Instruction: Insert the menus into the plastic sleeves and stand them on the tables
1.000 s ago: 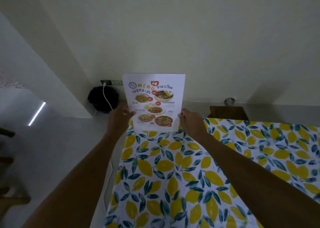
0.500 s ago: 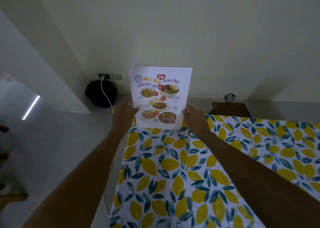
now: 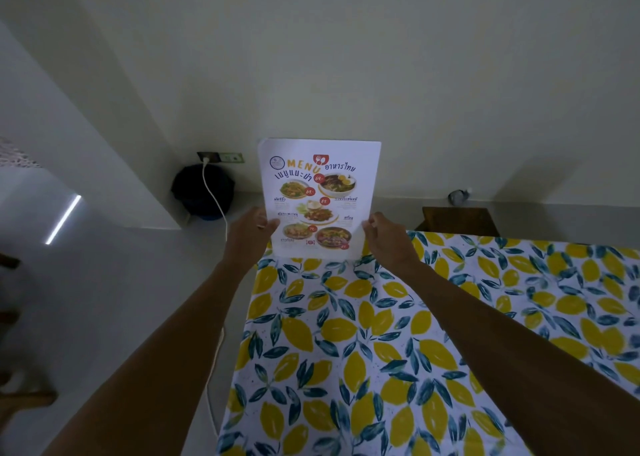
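A white menu (image 3: 317,195) with food photos and orange "MENU" lettering stands upright at the far left corner of the table (image 3: 381,351), which wears a lemon-print cloth. The menu's bottom edge rests on the cloth. My left hand (image 3: 251,235) pinches its lower left edge. My right hand (image 3: 386,239) grips its lower right edge. Whether the sheet sits inside a plastic sleeve I cannot tell in this dim light.
A dark round bag (image 3: 202,192) sits on the floor by the wall, under a socket (image 3: 220,157) with a white cable (image 3: 216,199) plugged in. A brown wooden stool or table (image 3: 457,221) stands beyond the table's far edge. A crumpled bottle (image 3: 459,195) lies by the wall.
Both hands have kept hold of the upright menu's lower edges. The view shifted a little, so the menu sits slightly higher and further right in the picture.
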`<action>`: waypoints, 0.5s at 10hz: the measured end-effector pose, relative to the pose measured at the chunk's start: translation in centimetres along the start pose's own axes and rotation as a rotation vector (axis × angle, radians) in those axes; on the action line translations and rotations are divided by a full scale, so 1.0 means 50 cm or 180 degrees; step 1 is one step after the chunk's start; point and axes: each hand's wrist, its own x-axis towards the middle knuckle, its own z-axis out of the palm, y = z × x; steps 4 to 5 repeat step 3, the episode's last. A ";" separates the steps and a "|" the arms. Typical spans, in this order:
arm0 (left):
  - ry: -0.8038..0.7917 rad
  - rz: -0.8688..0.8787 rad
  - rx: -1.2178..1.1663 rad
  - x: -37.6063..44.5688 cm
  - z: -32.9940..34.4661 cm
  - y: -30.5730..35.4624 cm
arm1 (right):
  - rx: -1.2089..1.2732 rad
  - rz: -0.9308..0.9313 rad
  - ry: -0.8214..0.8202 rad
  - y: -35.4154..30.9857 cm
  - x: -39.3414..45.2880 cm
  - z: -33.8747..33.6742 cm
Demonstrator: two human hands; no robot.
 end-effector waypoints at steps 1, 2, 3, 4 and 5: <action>-0.0027 -0.0010 0.0023 0.003 -0.001 0.004 | 0.0111 0.0089 -0.0015 0.003 0.001 -0.004; -0.0005 -0.0054 0.0089 0.001 -0.004 0.011 | 0.0198 0.0149 -0.0011 0.000 -0.009 -0.012; -0.0017 -0.0176 0.0010 0.006 0.003 -0.008 | 0.0235 0.0164 0.0067 0.006 -0.012 -0.018; -0.0017 -0.0176 0.0010 0.006 0.003 -0.008 | 0.0235 0.0164 0.0067 0.006 -0.012 -0.018; -0.0017 -0.0176 0.0010 0.006 0.003 -0.008 | 0.0235 0.0164 0.0067 0.006 -0.012 -0.018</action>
